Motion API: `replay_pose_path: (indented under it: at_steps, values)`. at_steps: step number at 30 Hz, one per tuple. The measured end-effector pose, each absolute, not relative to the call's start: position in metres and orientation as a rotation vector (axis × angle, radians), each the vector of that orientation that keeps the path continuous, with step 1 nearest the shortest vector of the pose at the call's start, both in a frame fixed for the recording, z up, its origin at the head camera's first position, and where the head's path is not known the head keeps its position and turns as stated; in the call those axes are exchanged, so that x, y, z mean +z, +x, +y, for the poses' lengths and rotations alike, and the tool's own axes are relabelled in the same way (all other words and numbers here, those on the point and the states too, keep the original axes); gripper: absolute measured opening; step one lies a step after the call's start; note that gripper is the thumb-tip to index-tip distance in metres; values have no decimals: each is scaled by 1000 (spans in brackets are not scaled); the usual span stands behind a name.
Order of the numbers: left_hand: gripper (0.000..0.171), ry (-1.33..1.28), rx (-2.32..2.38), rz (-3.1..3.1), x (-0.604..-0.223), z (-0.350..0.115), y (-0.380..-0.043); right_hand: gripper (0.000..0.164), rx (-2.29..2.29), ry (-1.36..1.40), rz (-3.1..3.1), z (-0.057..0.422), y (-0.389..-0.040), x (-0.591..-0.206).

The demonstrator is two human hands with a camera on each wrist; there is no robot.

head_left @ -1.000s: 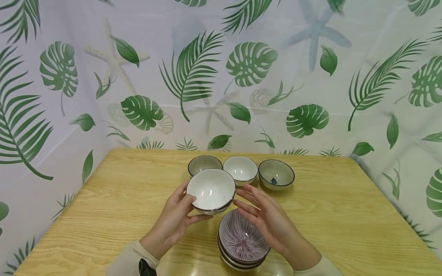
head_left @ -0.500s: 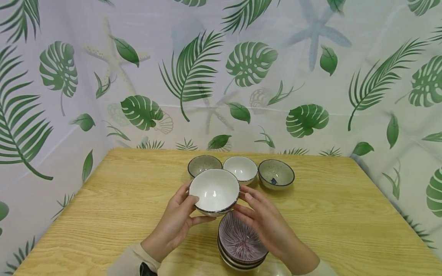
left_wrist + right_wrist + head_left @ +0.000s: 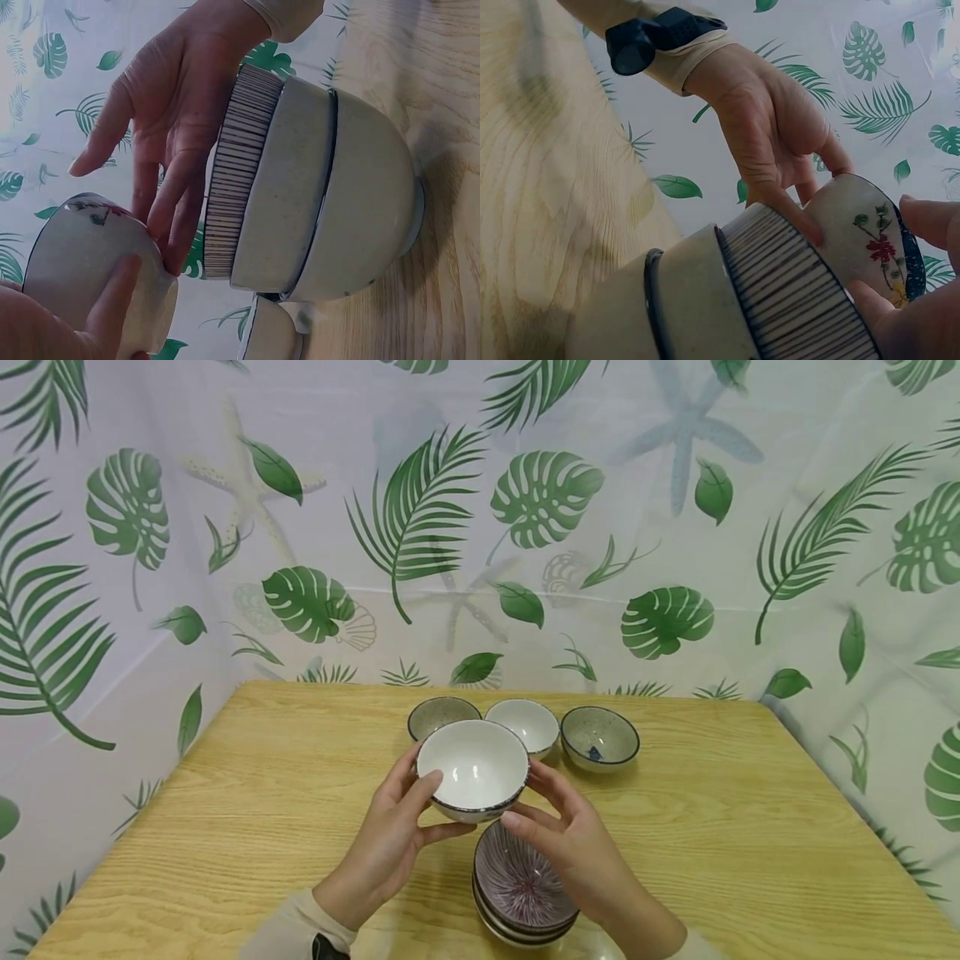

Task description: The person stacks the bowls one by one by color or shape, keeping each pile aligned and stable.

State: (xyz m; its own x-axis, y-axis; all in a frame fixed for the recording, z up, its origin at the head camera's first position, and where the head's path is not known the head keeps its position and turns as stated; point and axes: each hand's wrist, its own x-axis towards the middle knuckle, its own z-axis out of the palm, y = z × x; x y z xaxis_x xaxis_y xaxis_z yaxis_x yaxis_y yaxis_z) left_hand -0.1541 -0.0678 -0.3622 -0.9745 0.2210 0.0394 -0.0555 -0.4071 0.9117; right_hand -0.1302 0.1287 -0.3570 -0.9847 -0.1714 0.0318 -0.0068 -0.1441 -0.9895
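My left hand holds a white ceramic bowl with a dark speckled rim, thumb over the rim and fingers beneath. A red flower shows on the outside of the bowl in the right wrist view. On its other side, my right hand supports the bowl, with fingers behind the side and thumb toward the front. The left wrist view shows right fingertips against its wall. Below the hands stands a stack of bowls, the top one with purple radiating lines inside. My right forearm partly covers this stack.
Along the back of the wooden table are a grey-brown bowl, a white bowl and a speckled grey bowl with a blue mark. Behind them hangs a leaf-printed cloth.
My right hand has come in from beside the bowl to its right side, and its thumb has moved toward the front. The held bowl has shifted slightly right and up.
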Motion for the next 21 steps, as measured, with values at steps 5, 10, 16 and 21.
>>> replay_pose_path:
  at_steps: [5, 10, 16, 21]
  values:
    - [65, 276, 2475, 1636, -360, -68, -153, 70, -2284, -144, 2047, 125, -129, -355]
    - [68, 345, 2437, 1668, -358, -67, -149, 72, -2267, -112, 2173, 125, -129, -356]
    - [77, 509, 2335, 1851, -356, -67, -147, 69, -2286, -81, 2187, 132, -129, -356]
    - [68, 558, 2223, 2105, -357, -70, -147, 68, -2293, -117, 2165, 141, -128, -355]
